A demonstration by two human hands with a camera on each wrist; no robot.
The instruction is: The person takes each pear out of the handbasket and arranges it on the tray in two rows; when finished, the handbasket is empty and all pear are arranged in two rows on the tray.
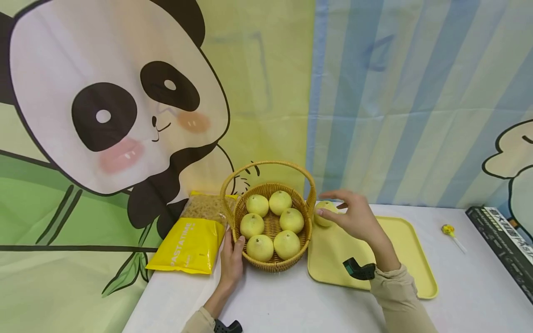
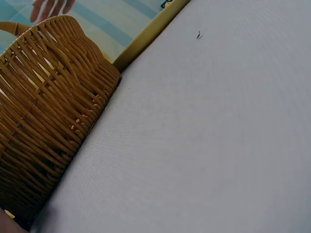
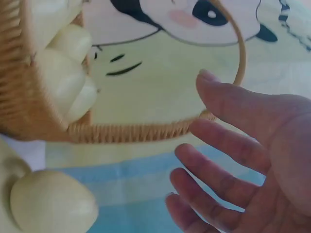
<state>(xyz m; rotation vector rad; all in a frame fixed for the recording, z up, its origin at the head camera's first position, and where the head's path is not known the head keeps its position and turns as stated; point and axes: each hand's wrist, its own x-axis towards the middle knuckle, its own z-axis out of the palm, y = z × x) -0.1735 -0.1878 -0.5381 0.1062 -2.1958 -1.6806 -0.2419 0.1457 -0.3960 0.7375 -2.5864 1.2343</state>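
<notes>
A wicker basket (image 1: 272,266) with a tall hoop handle holds several round, pale yellow fruits (image 1: 260,248). At its left side my left hand (image 1: 232,261) holds the basket, the thumb near the rim and the fingertips partly hidden; the left wrist view shows mainly the woven wall (image 2: 53,92). Another pale yellow fruit (image 1: 325,213) sits at the back left corner of a yellow tray (image 1: 333,263). Beside that fruit, my right hand (image 1: 357,217) has its thumb and fingers spread. In the right wrist view nothing lies in the hand, and the fruit (image 3: 53,201) appears apart from it.
To the left of the basket lies a yellow pasta bag (image 1: 189,245) with a clear upper part. A lollipop (image 1: 451,236) lies right of the tray, and a dark box (image 1: 499,249) is at the far right. Printed curtains (image 1: 266,92) hang behind the white-covered table (image 1: 283,305).
</notes>
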